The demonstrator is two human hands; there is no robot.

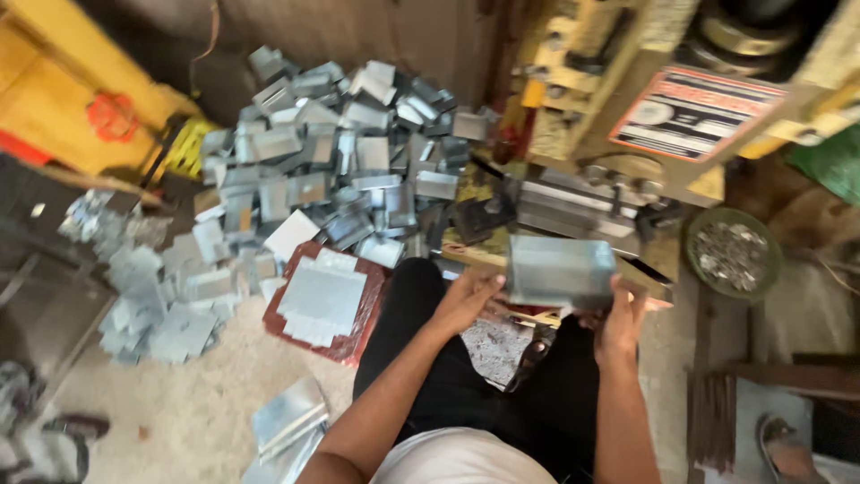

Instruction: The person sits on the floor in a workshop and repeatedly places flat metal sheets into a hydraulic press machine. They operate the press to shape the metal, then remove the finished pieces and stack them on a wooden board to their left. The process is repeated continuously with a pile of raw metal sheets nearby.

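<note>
Sandy floor (206,394) is lying across the lower left, with a pile (331,152) of bent metal pieces filling the upper middle. Both hands are gripping a metal box (560,271) at centre right: left hand (466,300) clasping its left edge, right hand (618,324) clamping its right corner, below the yellow press (618,108).

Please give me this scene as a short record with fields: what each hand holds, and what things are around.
setting: workshop floor, seen from above
left hand: on the left edge of a bent grey sheet-metal piece
right hand: grips the same piece at its lower right corner
press machine: yellow, just behind the held piece
pile of bent metal parts: on the floor, to the left of the machine
stack of flat metal blanks: on a red board beside the person's left leg
round bowl of small metal bits: right of the machine
</note>
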